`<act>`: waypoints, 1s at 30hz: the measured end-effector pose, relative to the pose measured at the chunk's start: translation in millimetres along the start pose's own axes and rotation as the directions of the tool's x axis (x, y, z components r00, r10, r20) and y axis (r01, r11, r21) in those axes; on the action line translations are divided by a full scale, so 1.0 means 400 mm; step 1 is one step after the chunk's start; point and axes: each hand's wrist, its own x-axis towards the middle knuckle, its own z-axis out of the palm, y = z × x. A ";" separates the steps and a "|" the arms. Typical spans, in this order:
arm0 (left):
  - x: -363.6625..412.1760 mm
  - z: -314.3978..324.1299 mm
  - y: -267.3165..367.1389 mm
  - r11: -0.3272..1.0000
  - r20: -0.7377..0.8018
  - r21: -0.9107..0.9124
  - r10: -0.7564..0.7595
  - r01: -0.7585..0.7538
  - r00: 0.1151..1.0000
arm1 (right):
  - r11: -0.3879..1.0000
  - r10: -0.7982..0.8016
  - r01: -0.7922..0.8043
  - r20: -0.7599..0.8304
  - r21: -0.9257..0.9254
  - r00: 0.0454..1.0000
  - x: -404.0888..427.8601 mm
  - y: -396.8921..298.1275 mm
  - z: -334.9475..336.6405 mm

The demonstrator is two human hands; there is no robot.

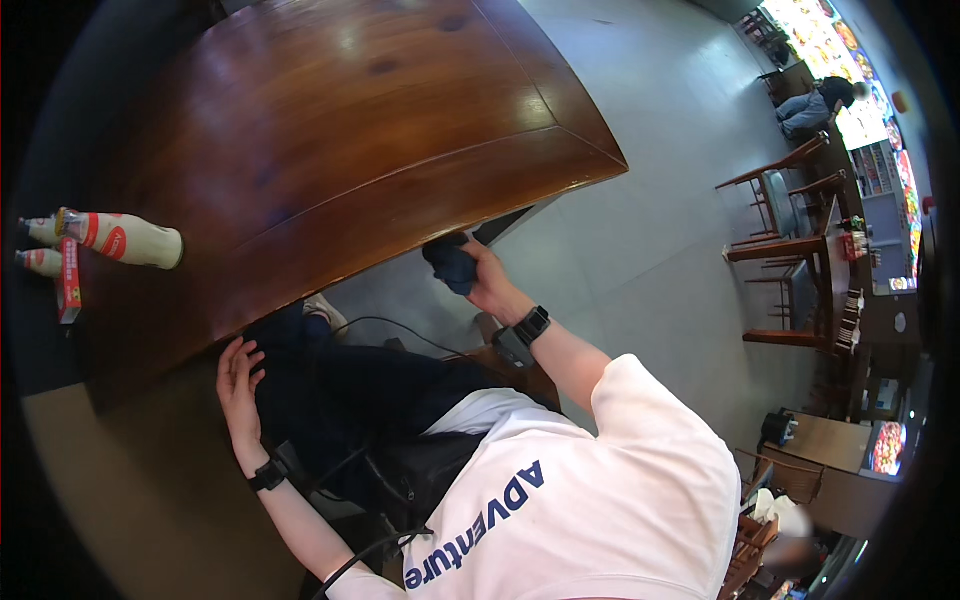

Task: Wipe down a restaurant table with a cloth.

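A bunched dark blue cloth (451, 264) is gripped in my right hand (489, 281), just beside the front edge of a brown wooden table (360, 142). My left hand (240, 375) holds nothing, its fingers loosely spread close to the same edge, further left. A glass bottle (124, 238) with pale contents and a red-and-white label stands on the tabletop at the left. Past it is a red printed box (69, 285) with smaller-looking bottles (39, 261) near it; whether those are reflections I cannot tell. Each wrist bears a black strapped device.
My dark-trousered legs (360, 390) are under the table edge. A black cable (397, 322) runs near them. Across the grey floor (645, 247) are wooden chairs (780, 199) and another table (787, 251). One person (814, 105) sits far off at upper right; another (784, 517) is at lower right.
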 end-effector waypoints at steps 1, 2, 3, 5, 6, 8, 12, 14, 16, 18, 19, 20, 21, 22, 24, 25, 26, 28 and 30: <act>0.002 0.000 -0.004 1.000 0.006 -0.004 -0.001 0.001 1.000 | 0.999 0.024 -0.024 0.008 -0.033 1.000 -0.013 -0.012 -0.015; 0.003 0.001 -0.007 1.000 0.008 -0.012 0.006 -0.005 1.000 | 0.999 0.020 -0.020 0.003 -0.036 1.000 -0.020 -0.024 -0.033; 0.008 0.004 -0.007 1.000 0.014 -0.020 0.014 -0.013 1.000 | 1.000 -0.018 0.019 -0.069 0.011 0.997 -0.026 -0.039 -0.056; 0.008 0.014 -0.001 1.000 0.022 -0.022 0.020 -0.020 1.000 | 0.991 -0.127 0.132 -0.150 0.020 0.980 -0.018 -0.078 -0.144; 0.009 0.018 0.001 0.999 0.023 -0.022 0.026 -0.026 0.999 | 0.979 -0.203 0.203 -0.156 -0.017 0.967 -0.008 -0.112 -0.199; -0.005 0.002 -0.009 0.999 0.004 -0.023 0.032 -0.032 0.999 | 0.889 -0.449 0.398 -0.270 -0.226 0.851 -0.037 -0.176 -0.170; -0.017 -0.018 -0.031 0.996 -0.026 -0.074 0.053 -0.055 0.998 | 0.587 -0.788 0.585 -0.230 -0.559 0.571 -0.054 -0.212 -0.064; -0.004 -0.011 -0.030 0.993 -0.004 -0.103 0.063 -0.063 0.998 | 0.137 -0.951 0.311 -0.036 -0.940 0.308 0.043 -0.157 -0.161; -0.008 -0.020 -0.039 0.989 -0.013 -0.128 0.067 -0.068 0.998 | 0.036 -0.948 0.306 0.064 -0.951 0.311 0.072 -0.075 -0.122; -0.008 -0.022 -0.049 0.990 -0.004 -0.132 0.043 -0.043 0.999 | -0.068 -0.937 0.295 0.163 -0.953 0.310 0.067 -0.022 -0.090; -0.012 -0.023 -0.050 0.990 -0.006 -0.133 0.043 -0.044 0.999 | -0.070 -0.913 0.310 0.187 -0.948 0.363 0.050 -0.006 -0.062; -0.027 -0.027 -0.044 0.992 -0.019 -0.114 0.047 -0.049 0.999 | -0.068 -0.883 0.327 0.209 -0.943 0.420 0.033 0.002 -0.036; -0.030 -0.028 -0.043 0.994 -0.021 -0.097 0.053 -0.055 0.998 | -0.068 -0.885 0.324 0.207 -0.944 0.418 0.018 -0.002 -0.022; -0.032 -0.030 -0.045 0.994 -0.015 -0.096 0.052 -0.053 0.999 | -0.100 -0.842 0.375 0.279 -0.922 0.462 0.003 -0.008 -0.012; -0.035 -0.034 -0.053 0.992 -0.038 -0.104 0.065 -0.068 0.997 | -0.163 -0.783 0.398 0.364 -0.903 0.504 -0.011 -0.029 -0.031; -0.034 -0.034 -0.058 0.993 -0.031 -0.103 0.062 -0.065 0.998 | -0.162 -0.785 0.392 0.359 -0.905 0.504 -0.009 -0.049 -0.061; -0.029 -0.032 -0.059 0.991 -0.021 -0.110 0.068 -0.069 0.997 | -0.173 -0.836 0.325 0.313 -0.930 0.451 -0.004 -0.079 -0.092; -0.024 -0.031 -0.061 0.990 -0.014 -0.119 0.073 -0.074 0.997 | -0.183 -0.902 0.231 0.256 -0.956 0.347 0.001 -0.151 -0.155; -0.036 -0.041 -0.061 0.991 -0.029 -0.118 0.063 -0.066 0.998 | -0.226 -0.933 0.179 0.265 -0.958 0.243 -0.016 -0.228 -0.185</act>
